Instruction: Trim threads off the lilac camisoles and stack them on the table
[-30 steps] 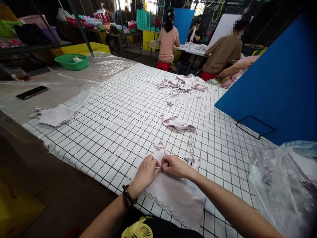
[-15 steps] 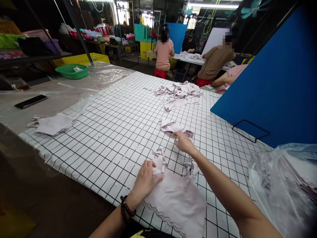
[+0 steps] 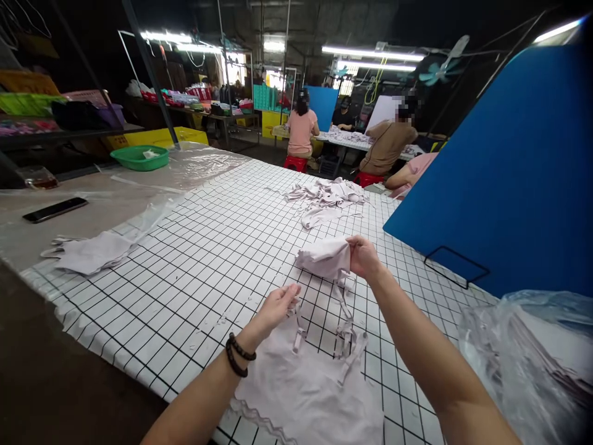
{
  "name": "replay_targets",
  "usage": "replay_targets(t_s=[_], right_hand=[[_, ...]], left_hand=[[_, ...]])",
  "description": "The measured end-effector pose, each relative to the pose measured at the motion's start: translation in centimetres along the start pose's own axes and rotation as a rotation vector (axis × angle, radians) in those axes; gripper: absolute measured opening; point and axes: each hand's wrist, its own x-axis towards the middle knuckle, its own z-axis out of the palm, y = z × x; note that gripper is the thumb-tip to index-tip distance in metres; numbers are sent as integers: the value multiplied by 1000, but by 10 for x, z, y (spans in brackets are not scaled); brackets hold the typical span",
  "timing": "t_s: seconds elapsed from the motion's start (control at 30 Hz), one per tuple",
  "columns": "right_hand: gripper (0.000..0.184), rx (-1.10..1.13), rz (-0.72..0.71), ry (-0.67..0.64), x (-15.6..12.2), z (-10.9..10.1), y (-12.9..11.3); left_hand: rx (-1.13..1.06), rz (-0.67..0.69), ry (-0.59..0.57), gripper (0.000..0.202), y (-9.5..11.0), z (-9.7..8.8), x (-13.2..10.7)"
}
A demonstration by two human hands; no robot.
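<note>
My right hand (image 3: 364, 256) pinches the right edge of a pale pink fabric piece (image 3: 324, 256), holding that edge up off the table. A narrow strap hangs below the piece. My left hand (image 3: 278, 306) is closed, fingertips together, over the upper left of a pale pink camisole (image 3: 306, 383); what lies between its fingers is hidden. The camisole is spread flat close to me, with a wavy hem at the lower left. Its bunched thin straps (image 3: 345, 340) lie at the upper right.
The grid-patterned tablecloth (image 3: 222, 247) carries a heap of pale pink pieces (image 3: 328, 193) farther back and a stack (image 3: 95, 252) at left. A phone (image 3: 55, 210) and green basket (image 3: 139, 159) are beyond. A blue board (image 3: 500, 185) and plastic bag (image 3: 491, 346) stand right. Several people sit behind.
My right hand has taken hold of the fabric piece and lifted its right edge. My left hand has risen from lying on the camisole to a closed grip near its strap. The view has tilted up.
</note>
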Motion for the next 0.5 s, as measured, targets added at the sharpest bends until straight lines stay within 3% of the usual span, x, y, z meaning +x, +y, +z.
replay_targets(t_s=[0.13,0.27,0.4,0.5], right_hand=[[17,224,-46,79,-23,-2,-11],[12,270,-97,62,-36,-4,-10],[18,154,-84,-15,-43,-10,-8],[22,81,-58,-98,-49,-18,-9]], left_hand=[[-206,50,-37,57,16,27,22],[-215,248,74,51,42,46,30],[-333,234,-122,52,65,50,40],[-366,266,-64,44,74,49,51]])
